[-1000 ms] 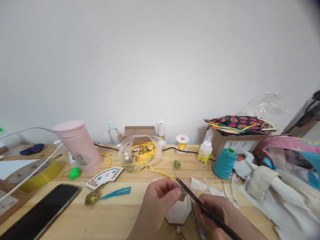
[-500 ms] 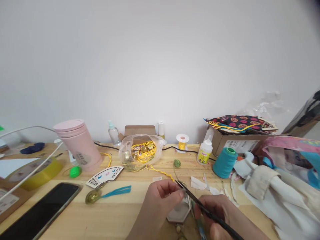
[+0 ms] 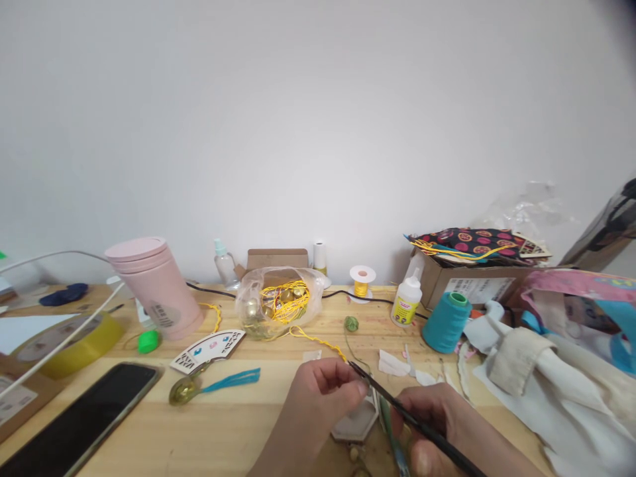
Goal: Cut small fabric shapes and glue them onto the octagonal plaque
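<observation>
My left hand (image 3: 325,401) is closed in a pinch, thumb against forefinger, and what sits between them is too small to make out. A braided yellow cord (image 3: 322,340) runs up to these fingers, and a green thread (image 3: 358,348) trails beside them from a small green ball (image 3: 351,323). In my right hand (image 3: 434,414) is a slim black tool, apparently tweezers (image 3: 397,405), its point touching or just by the left fingertips. Under the hands lies a pale grey polygonal piece (image 3: 354,424), partly covered. Blue-green strands (image 3: 397,454) hang below my right fingers.
A plastic bag of gold bells and yellow cord (image 3: 285,301), a glue bottle (image 3: 407,301) and a teal thread cone (image 3: 447,324) stand behind. White cloth (image 3: 546,384) lies right. Leftward are a fan-shaped ornament (image 3: 209,351), blue tassel (image 3: 231,379), phone (image 3: 84,424), and pink tumbler (image 3: 156,288).
The tool's tip has shifted very slightly at the left fingertips, and my right hand has moved a touch. My left hand keeps its pinch in nearly the same place.
</observation>
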{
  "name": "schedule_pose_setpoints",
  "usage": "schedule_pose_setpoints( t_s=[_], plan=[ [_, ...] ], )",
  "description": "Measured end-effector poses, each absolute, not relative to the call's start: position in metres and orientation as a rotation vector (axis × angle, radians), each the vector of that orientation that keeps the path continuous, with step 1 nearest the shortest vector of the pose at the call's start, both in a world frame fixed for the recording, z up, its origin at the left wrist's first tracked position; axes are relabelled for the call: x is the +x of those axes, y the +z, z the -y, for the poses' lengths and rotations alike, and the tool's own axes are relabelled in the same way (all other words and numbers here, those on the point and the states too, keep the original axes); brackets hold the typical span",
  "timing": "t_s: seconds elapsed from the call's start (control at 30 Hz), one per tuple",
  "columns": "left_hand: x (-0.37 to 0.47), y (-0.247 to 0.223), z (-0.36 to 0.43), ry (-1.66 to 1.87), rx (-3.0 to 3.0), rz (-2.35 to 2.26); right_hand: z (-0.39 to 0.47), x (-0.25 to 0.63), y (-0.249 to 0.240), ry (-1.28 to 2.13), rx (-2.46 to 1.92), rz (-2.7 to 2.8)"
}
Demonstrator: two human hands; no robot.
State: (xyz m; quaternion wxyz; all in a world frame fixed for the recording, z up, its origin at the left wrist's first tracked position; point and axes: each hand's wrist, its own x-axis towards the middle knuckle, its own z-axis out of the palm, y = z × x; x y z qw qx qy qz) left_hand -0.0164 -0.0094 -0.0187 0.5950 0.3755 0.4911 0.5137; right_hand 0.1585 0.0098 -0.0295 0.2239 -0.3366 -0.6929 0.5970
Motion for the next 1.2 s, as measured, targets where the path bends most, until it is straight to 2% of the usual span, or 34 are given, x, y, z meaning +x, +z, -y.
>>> schedule_pose_setpoints(
  t_s=[0.2,0.37,0.43,0.63,0.9,1.2],
  plan=[
    [-0.017,-0.011,0.009,1.201,0.847,-1.138,-0.017,0.161,-0.029,1.44,-1.034,2.069],
    [-0.02,-0.013,0.01,1.192,0.844,-1.146,-0.038,0.174,-0.03,0.708,-1.443,2.25],
    [-0.022,-0.017,0.01,1.196,0.834,-1.14,-0.044,0.18,-0.03,0.549,-1.53,2.291],
    [-0.023,-0.022,0.008,1.207,0.854,-1.14,-0.042,0.179,-0.031,0.402,-1.52,2.354],
    [-0.05,-0.002,0.008,1.061,0.947,-1.25,-0.032,0.174,-0.033,0.314,-1.487,2.45],
    [-0.07,-0.024,0.008,0.992,0.855,-1.243,-0.034,0.176,-0.033,0.185,-1.514,2.478]
  ],
)
